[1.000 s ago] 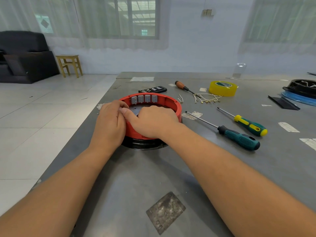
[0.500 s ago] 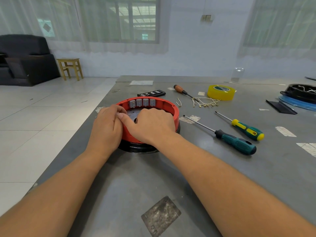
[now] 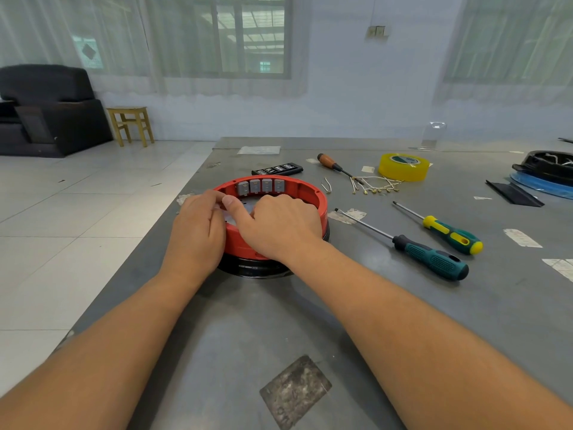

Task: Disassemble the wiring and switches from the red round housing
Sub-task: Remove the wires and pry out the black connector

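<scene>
Your left hand (image 3: 198, 231): back up, fingers curled over the near-left rim of the red housing (image 3: 310, 189), gripping it. Your right hand (image 3: 283, 226): back up, fingers bent down inside the ring, fingertips hidden; thumb stretched left, its tip touching your left fingers. Both forearms: bare, running from the lower corners and converging forward. Wrists: roughly straight, low over the surface.

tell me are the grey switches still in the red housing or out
Still in: four grey switches sit side by side against the far inner wall of the red housing. Whether more lie under the hands cannot be told.
</scene>
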Available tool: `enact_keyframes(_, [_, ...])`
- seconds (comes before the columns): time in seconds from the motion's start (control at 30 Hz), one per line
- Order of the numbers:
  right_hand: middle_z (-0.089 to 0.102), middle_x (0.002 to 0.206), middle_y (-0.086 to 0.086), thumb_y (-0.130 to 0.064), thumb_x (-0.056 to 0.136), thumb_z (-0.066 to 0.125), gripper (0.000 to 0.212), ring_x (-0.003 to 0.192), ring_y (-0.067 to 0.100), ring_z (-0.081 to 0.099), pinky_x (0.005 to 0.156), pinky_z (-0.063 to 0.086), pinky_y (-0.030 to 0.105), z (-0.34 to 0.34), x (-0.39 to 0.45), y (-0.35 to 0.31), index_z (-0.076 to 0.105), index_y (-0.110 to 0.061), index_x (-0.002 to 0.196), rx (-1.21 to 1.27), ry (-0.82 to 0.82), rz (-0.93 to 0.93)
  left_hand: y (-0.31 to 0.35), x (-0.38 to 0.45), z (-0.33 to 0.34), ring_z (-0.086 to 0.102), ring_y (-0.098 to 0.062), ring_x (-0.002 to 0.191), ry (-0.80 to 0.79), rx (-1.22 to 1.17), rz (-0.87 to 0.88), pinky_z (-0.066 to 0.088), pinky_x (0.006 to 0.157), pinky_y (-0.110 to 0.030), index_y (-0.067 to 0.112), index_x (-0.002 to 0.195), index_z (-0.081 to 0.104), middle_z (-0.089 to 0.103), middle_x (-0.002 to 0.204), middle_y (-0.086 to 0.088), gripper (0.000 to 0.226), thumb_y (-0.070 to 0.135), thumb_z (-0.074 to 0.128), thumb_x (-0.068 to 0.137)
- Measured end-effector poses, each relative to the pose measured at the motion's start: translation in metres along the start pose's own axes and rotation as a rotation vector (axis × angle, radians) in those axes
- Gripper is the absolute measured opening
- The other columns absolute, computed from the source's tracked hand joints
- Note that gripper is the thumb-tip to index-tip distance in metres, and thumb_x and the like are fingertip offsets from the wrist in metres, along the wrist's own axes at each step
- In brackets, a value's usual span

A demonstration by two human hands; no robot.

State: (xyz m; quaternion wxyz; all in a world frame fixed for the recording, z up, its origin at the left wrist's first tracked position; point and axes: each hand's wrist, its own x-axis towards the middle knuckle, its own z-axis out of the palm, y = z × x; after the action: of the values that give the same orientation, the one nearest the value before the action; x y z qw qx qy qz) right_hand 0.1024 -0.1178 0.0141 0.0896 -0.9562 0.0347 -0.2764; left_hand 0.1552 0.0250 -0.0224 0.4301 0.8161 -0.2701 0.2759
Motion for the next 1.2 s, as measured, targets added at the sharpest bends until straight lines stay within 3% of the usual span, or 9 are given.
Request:
enact_keyframes(0.13, [0.064,0.071,-0.004,-0.063,0.101,0.018,0.066,0.075,0.026,0.059,0.067,0.043,0.039,-0.015,-0.003,0.011,0.056,-0.027,0.062,0.291,0.123,-0.049,0.000,-0.001,-0.002,0.046,-0.008,0.100,-0.010,0.012,0.009,0.033,0.085,-0.025,0.010,0.108,0.067,0.063,0.104,0.002,0.035,0.017,0.035,0.097])
enact_keyframes(0.23, [0.066,0.083,-0.002,-0.042,0.106,0.029,0.050,0.087,0.027,0.059,0.080,0.042,0.042,-0.014,-0.013,0.045,0.067,-0.022,0.080,0.206,0.328,-0.051,0.002,-0.003,-0.003,0.049,-0.011,0.106,-0.011,0.008,-0.013,0.034,0.088,-0.025,0.012,0.109,0.068,0.064,0.107,0.003,0.037,0.019,0.034,0.097])
enact_keyframes(0.43, [0.055,0.086,-0.009,-0.034,0.100,0.033,0.040,0.108,0.018,0.048,0.088,0.027,0.034,0.015,-0.025,0.077,0.054,-0.024,0.068,0.311,0.210,0.118,0.011,0.003,-0.006,0.050,-0.013,0.107,-0.079,0.034,-0.079,0.036,0.081,-0.018,0.017,0.112,0.068,0.067,0.108,0.002,0.028,0.010,0.041,0.107])
enact_keyframes(0.57, [0.054,0.087,-0.009,-0.033,0.097,0.029,0.038,0.110,0.017,0.045,0.088,0.031,0.038,0.017,-0.022,0.075,0.041,-0.030,0.061,0.336,0.195,0.129,0.036,0.019,-0.010,0.061,-0.014,0.097,-0.274,0.156,-0.048,0.047,0.082,-0.031,0.025,0.103,0.074,0.073,0.099,0.008,0.029,0.031,0.046,0.107])
enact_keyframes(0.73, [0.053,0.091,-0.008,-0.033,0.098,0.028,0.036,0.114,0.020,0.045,0.089,0.031,0.040,0.014,-0.023,0.074,0.044,-0.028,0.066,0.319,0.166,0.132,0.079,0.048,0.012,0.058,-0.005,0.083,-0.654,0.206,-0.133,0.037,0.078,-0.032,0.022,0.076,0.072,0.067,0.085,0.012,0.065,0.049,0.026,0.113])
enact_keyframes(0.8, [0.056,0.093,-0.006,-0.033,0.097,0.026,0.038,0.116,0.021,0.045,0.092,0.032,0.041,0.014,-0.024,0.074,0.051,-0.022,0.071,0.321,0.151,0.137,0.089,0.056,0.022,0.061,-0.013,0.090,-0.765,0.230,-0.211,0.036,0.088,-0.035,0.018,0.085,0.074,0.073,0.103,-0.004,0.067,0.051,0.022,0.113])
enact_keyframes(0.93, [0.061,0.097,-0.003,-0.033,0.097,0.025,0.042,0.117,0.019,0.044,0.093,0.032,0.041,0.015,-0.024,0.075,0.058,-0.018,0.074,0.320,0.135,0.138,0.094,0.061,0.034,0.048,-0.032,0.142,-0.858,0.317,-0.307,0.028,0.117,-0.043,0.012,0.148,0.058,0.052,0.156,-0.015,0.068,0.054,0.018,0.112])
enact_keyframes(1.07, [0.056,0.095,-0.007,-0.033,0.097,0.024,0.043,0.117,0.018,0.043,0.089,0.028,0.037,0.015,-0.023,0.076,0.058,-0.020,0.075,0.302,0.132,0.128,0.090,0.054,0.040,0.057,-0.033,0.117,-0.784,0.307,-0.273,0.037,0.102,-0.040,0.004,0.128,0.068,0.064,0.137,-0.023,0.069,0.047,0.017,0.113])
enact_keyframes(1.2, [0.063,0.102,-0.002,-0.035,0.097,0.023,0.050,0.120,0.018,0.043,0.090,0.027,0.037,0.015,-0.022,0.076,0.067,-0.016,0.083,0.283,0.128,0.123,0.090,0.048,0.044,0.055,-0.037,0.133,-0.754,0.376,-0.276,0.036,0.113,-0.043,-0.004,0.132,0.065,0.061,0.143,-0.026,0.076,0.045,0.010,0.114])
